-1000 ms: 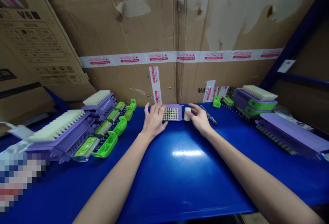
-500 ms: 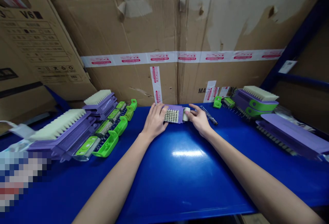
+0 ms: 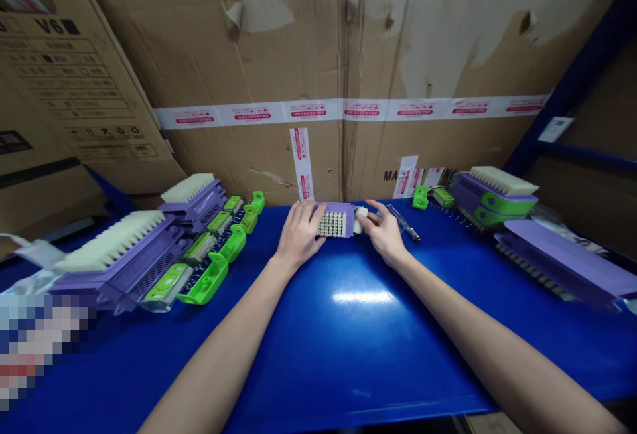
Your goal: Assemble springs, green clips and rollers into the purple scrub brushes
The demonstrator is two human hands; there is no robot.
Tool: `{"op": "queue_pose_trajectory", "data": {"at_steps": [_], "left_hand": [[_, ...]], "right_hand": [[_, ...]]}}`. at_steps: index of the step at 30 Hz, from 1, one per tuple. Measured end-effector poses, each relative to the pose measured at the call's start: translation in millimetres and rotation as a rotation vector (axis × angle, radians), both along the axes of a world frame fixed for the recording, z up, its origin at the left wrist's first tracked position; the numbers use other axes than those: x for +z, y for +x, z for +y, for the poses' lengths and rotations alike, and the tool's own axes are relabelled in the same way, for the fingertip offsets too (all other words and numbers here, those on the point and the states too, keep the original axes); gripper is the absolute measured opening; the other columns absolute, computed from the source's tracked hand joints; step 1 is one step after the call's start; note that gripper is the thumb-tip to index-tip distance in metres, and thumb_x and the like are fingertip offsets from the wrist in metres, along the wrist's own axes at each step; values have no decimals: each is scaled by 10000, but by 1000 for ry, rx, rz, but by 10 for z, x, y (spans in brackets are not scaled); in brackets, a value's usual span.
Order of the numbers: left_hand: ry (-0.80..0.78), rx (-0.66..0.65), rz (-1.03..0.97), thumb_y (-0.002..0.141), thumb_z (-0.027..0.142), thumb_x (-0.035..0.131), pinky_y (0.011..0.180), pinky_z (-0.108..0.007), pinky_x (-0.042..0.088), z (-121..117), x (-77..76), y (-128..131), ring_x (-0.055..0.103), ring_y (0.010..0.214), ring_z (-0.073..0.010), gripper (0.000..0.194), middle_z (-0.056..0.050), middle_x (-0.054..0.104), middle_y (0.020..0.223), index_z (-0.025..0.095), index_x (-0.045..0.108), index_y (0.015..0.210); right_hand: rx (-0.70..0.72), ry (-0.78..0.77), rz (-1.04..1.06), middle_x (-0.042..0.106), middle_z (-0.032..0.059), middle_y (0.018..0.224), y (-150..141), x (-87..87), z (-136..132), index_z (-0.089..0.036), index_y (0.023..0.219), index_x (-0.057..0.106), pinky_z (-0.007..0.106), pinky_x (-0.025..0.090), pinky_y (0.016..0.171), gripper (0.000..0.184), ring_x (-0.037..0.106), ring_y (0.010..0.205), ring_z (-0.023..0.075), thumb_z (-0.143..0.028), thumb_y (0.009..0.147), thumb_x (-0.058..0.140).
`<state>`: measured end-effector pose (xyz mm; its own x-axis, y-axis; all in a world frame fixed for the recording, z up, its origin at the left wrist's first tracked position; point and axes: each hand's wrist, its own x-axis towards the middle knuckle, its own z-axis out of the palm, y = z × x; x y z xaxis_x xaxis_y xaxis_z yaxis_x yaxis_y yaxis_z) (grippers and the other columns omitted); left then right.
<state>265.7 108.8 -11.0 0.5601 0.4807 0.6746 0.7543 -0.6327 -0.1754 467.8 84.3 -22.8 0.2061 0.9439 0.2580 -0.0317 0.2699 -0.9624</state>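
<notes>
At the far middle of the table, my left hand (image 3: 298, 235) is closed around the left end of a purple brush piece (image 3: 350, 220). Rows of short pale bristle tufts cover the side of it that faces me. My right hand (image 3: 385, 231) pinches a small off-white piece (image 3: 360, 219) against the brush's right end, thumb in front. Whether that piece is joined to the brush, I cannot tell. Just right of my right hand, a slim clear-and-dark tool like a pen (image 3: 405, 223) lies on the table.
Purple brushes with pale bristles (image 3: 114, 241), green-topped parts (image 3: 169, 283) and green caps (image 3: 205, 280) line the left side. More stacked brushes (image 3: 502, 188) and a purple one lying bristles down (image 3: 572, 255) occupy the right. Cardboard (image 3: 259, 155) walls the back of the blue table (image 3: 358, 354).
Hardly anything differs. Both hands keep the same hold on the brush piece and the small off-white piece, and the view has shifted very slightly.
</notes>
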Motion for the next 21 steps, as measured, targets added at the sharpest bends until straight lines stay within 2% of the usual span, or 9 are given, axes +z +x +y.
{"op": "queue_pose_trajectory", "data": {"at_steps": [8,15,18,21], "left_hand": [[-20,21,9,671,233,713,1040,-517,380,-19,21,2,512,1144,-336,654,-196,558,1197,97,481,1267],[-20,82,17,670,275,741,1031,-484,404,-52,59,33,539,1098,-323,662,-178,568,1175,104,492,1259],[-33,84,8,670,295,743,992,-473,440,-52,61,41,542,1084,-321,668,-170,568,1170,115,488,1261],[-13,84,26,685,299,728,1000,-474,434,-32,45,32,533,1093,-321,648,-173,565,1169,107,483,1254]], "right_hand": [[-67,64,-165,717,104,977,17,-24,38,-155,1274,449,397,509,851,597,672,926,234,-350,737,620],[-146,105,-531,724,42,824,41,153,-7,-180,1309,472,380,498,816,541,650,778,202,-267,780,541],[-99,138,-577,721,31,839,78,179,-3,-198,1340,451,357,499,813,550,639,796,190,-273,800,528],[-19,160,-512,721,41,913,111,152,-4,-196,1365,422,368,493,854,574,641,887,202,-315,816,537]]}}
